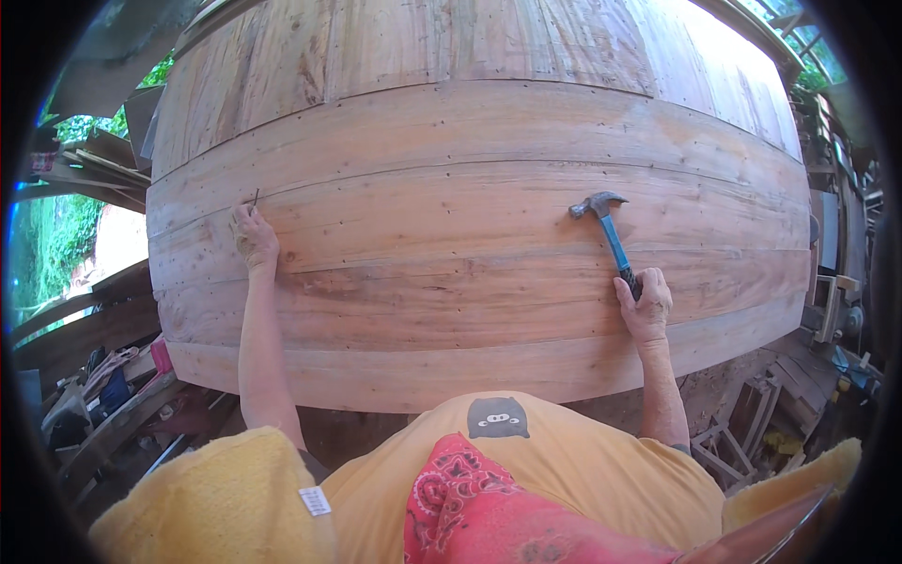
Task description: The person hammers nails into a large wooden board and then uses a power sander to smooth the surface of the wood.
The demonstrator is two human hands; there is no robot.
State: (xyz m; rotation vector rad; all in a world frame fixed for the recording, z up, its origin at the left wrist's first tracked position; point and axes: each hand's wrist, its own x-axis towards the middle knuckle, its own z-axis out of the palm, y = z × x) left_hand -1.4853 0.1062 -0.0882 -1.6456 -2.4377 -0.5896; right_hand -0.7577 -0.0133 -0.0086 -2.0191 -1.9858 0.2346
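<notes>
A large curved-looking surface of pale wooden boards [449,211] spans most of the view, dotted with nail marks along its seams. On its left part, my left hand [255,235] pinches a thin nail [256,195] near a seam. To the right, my right hand [646,301] is wrapped round the handle of a claw hammer [614,237], blue with a dark grip, its steel head pointing away from me over the boards.
Loose planks and scraps [108,164] lie off the left edge, with a pile of clutter [113,385] lower down and greenery beyond. At the right are wooden frames [747,418] and assorted equipment [841,301]. My yellow shirt and red bandana fill the lower edge.
</notes>
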